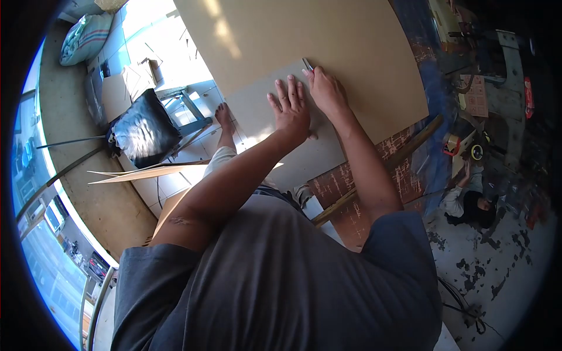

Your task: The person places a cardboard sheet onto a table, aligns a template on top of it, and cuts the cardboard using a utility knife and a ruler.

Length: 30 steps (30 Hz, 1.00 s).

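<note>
Hands worked side by side: the left point(292, 115) lay spread on the grey board point(250, 116), apparently steadying it over the brown sheet point(351, 35); the right point(326, 92) pinched a cutter point(307, 63) at the board's far corner, seemingly for close control.
</note>
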{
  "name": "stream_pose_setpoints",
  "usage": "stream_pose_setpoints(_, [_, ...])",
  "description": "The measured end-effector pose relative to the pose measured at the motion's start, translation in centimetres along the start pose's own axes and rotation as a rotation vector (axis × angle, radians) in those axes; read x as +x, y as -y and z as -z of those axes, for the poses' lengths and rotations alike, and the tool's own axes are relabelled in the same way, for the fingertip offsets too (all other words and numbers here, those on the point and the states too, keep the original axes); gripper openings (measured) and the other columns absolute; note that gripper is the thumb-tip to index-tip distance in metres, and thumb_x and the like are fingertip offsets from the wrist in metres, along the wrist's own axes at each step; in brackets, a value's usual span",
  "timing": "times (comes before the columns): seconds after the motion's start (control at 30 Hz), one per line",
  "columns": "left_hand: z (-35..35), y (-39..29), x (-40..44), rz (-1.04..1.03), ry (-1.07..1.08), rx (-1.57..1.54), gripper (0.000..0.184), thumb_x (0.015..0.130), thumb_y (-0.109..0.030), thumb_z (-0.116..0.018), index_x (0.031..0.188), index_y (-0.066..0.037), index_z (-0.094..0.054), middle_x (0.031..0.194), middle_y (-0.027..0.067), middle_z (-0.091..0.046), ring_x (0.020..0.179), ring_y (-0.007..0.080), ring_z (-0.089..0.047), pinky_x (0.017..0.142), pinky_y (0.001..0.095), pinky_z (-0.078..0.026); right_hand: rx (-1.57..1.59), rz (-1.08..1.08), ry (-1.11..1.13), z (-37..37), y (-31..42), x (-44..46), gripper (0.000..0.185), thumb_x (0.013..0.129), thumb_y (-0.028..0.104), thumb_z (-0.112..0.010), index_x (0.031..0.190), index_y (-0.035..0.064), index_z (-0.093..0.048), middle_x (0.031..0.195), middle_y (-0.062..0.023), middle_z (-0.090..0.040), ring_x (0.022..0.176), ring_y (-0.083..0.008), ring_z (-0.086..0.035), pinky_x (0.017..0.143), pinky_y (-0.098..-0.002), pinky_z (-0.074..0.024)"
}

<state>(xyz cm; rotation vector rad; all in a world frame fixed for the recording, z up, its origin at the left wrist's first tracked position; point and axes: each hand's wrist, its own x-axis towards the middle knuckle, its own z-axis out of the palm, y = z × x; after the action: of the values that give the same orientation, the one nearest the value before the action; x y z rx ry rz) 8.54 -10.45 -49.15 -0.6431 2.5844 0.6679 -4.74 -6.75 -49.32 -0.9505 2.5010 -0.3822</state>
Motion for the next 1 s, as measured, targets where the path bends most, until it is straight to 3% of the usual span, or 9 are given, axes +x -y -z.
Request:
stream_pose_setpoints(0.53, [0.3,-0.3,0.1,0.025,0.034,0.006,0.144,0.058,-0.056,-0.088,0.154,0.009,-0.002,0.161,0.0319,0.01,0.146,0.0575,0.01,0.11,0.0768,-0.009,-0.124,-0.016,0.068,1.0,0.0,-1.9,0.044,0.104,0.041,-0.045,0.099,0.0003,-0.061,0.086,-0.0279,-0.068,0.083,-0.0466,-0.067,0.07,-0.0549,-0.0537])
stream_pose_setpoints(1.0, [0.0,-0.4,0.1,0.03,0.007,-0.017,0.147,0.056,-0.053,-0.091,0.154,0.009,-0.002,0.161,0.0311,0.01,0.146,0.0571,0.009,0.11,0.0766,-0.009,-0.184,-0.088,0.154,1.1,-5.6,-13.7,0.04,0.103,0.039,-0.047,0.098,0.0004,-0.057,0.075,-0.0277,-0.066,0.077,-0.0479,-0.067,0.065,-0.056,-0.0525])
